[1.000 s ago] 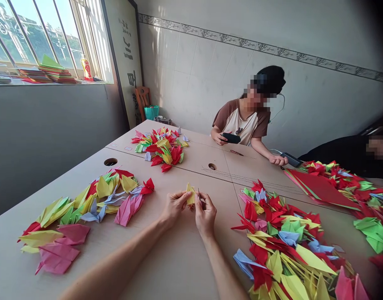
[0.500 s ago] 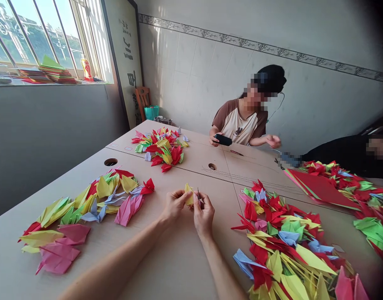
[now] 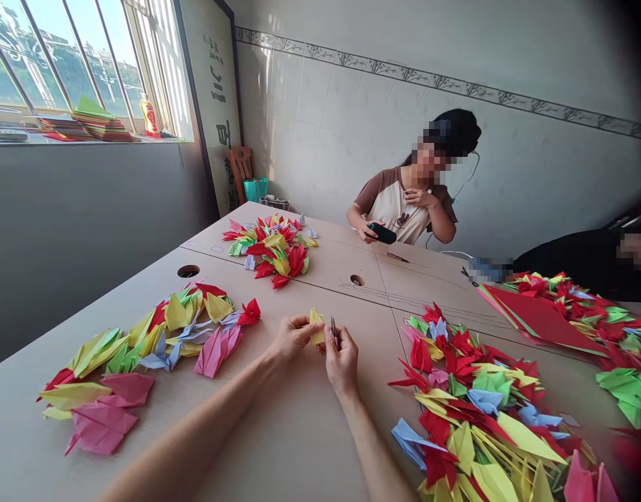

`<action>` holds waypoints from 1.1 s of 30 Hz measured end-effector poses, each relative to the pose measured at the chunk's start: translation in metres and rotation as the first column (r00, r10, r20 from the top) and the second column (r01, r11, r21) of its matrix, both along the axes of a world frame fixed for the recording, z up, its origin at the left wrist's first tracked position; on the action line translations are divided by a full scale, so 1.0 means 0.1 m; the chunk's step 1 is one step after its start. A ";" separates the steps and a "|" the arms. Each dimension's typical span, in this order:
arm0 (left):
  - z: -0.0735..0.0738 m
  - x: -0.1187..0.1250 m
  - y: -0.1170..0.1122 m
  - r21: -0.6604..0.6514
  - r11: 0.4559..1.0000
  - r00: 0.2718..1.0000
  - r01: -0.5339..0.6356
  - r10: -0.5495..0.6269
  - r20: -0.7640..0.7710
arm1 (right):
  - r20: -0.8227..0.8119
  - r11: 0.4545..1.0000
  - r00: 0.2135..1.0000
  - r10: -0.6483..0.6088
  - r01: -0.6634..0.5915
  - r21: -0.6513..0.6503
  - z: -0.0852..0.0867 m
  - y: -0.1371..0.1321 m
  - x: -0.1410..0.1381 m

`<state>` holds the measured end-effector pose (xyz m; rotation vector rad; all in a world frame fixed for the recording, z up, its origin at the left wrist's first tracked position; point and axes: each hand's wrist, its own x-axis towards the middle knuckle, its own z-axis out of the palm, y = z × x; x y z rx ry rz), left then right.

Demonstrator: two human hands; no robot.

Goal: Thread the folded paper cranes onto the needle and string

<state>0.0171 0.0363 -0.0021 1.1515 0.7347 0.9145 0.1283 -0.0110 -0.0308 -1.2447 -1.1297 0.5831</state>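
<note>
Table (image 3: 278, 446) heaped with folded paper shapes, a person's two bare forearms reaching in from the near edge to meet at its middle. The left hand (image 3: 293, 335) pinches a small yellow paper (image 3: 317, 326) by its left edge between thumb and fingertips. It holds the paper upright just above the tabletop, likely so both faces can be reached. The right hand (image 3: 344, 359), wrist bent and knuckles toward the camera, is closed around a thin dark tool (image 3: 333, 328) whose tip stands up just beside the paper; whether it touches cannot be told. Heaps ring the spot where the hands meet: a left pile (image 3: 142, 345) of yellow, green and pink, a far pile (image 3: 270, 247) mostly red, and a right pile (image 3: 471, 397) near the right forearm, apparently laid out within arm's reach. Flat red sheets (image 3: 540, 317) lie beyond. Across the table a co-worker (image 3: 404, 202) sits with a phone (image 3: 383, 232) in one hand, the other raised to the chest.
</note>
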 end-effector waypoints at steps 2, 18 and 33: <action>-0.01 0.00 0.01 0.015 1.000 1.000 -0.015 0.015 0.001 | 0.033 1.000 0.999 0.003 -0.003 -0.003 0.00 0.00 0.00; 0.02 0.00 0.01 0.106 0.986 0.991 -0.131 0.132 -0.008 | 0.081 1.000 0.997 -0.004 0.004 -0.007 0.01 -0.01 -0.03; -0.01 0.03 -0.05 0.243 0.960 0.989 -0.142 0.149 -0.009 | -0.331 0.997 0.942 0.057 -0.071 -0.029 0.03 0.03 0.02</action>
